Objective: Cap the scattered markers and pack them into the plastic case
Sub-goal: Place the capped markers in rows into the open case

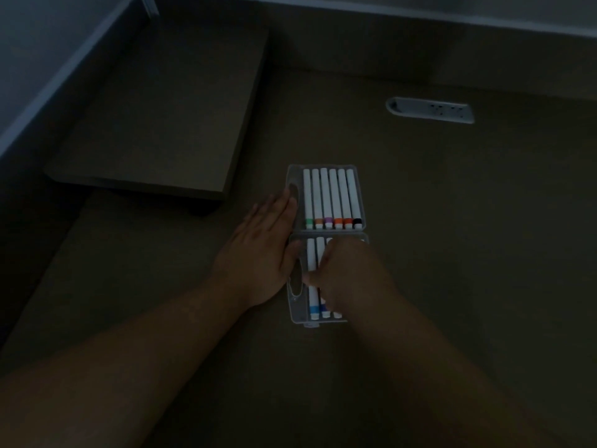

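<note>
A clear plastic case (292, 179) lies open on the desk in two halves, one beyond the other. The far half holds several white capped markers (329, 197) in a row, their coloured bands toward me. The near half (295, 313) holds more white markers (312, 305), partly hidden. My left hand (261, 247) lies flat with straight fingers against the left side of the case. My right hand (345, 273) rests on the markers in the near half, fingers bent down onto them. The dim light hides whether it grips one.
The brown desk surface (452, 221) runs all around. A low raised shelf block (155, 124) stands at the back left. A grey socket strip (429, 109) is set into the desk at the back right. A wall edge runs along the top.
</note>
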### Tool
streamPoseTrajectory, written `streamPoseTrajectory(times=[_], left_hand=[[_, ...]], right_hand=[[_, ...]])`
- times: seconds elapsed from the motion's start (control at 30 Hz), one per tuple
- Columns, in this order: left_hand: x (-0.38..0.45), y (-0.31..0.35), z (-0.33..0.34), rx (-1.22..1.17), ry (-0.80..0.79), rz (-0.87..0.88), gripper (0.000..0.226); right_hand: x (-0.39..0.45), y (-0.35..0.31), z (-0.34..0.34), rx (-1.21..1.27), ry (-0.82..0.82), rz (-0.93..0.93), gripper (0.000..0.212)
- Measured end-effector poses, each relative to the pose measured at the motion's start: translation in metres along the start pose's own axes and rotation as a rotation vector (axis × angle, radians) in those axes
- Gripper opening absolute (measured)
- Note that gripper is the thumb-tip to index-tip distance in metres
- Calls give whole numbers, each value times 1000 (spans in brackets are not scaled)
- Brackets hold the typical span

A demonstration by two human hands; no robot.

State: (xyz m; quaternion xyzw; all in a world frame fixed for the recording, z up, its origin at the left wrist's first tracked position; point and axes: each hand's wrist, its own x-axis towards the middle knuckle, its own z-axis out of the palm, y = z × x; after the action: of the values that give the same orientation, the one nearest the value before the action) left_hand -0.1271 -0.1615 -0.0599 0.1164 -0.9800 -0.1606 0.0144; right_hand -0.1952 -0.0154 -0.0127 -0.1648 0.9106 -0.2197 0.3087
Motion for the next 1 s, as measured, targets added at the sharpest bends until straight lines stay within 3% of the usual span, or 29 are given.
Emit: streamPoseTrajectory(times=[0.13, 0.27, 0.33, 0.43, 0.53, 0.63, 0.83, 0.9, 1.0], left_hand=[[-1, 0, -1, -3, -5, 1, 71], [-1, 2, -3, -8, 8, 2, 70], [-3, 2, -5, -20, 11, 8, 69], [-3, 3, -7, -29, 7, 15, 68], [-2, 3, -5, -23, 4, 7, 67], [-2, 3, -4, -42, -21, -20, 68], [1, 2, -7, -114, -39, -35, 68], [1, 3, -10, -200, -17, -52, 63], [3, 6, -13, -318, 25, -102, 55]], right_hand=[[-3, -2, -1, 5, -20, -3, 34], [-11, 6, -21, 105, -35, 21, 14], [-12, 16, -42, 203, 44, 50, 4], [-1, 31, -65, 353, 216, 104, 13], [19, 27, -74, 482, 212, 117, 13], [30, 21, -75, 322, 88, -3, 9], [-28, 59, -55, -12, -21, -204, 28], [-40, 74, -48, -156, -18, -239, 39], [-42, 84, -41, -186, 13, -260, 47]])
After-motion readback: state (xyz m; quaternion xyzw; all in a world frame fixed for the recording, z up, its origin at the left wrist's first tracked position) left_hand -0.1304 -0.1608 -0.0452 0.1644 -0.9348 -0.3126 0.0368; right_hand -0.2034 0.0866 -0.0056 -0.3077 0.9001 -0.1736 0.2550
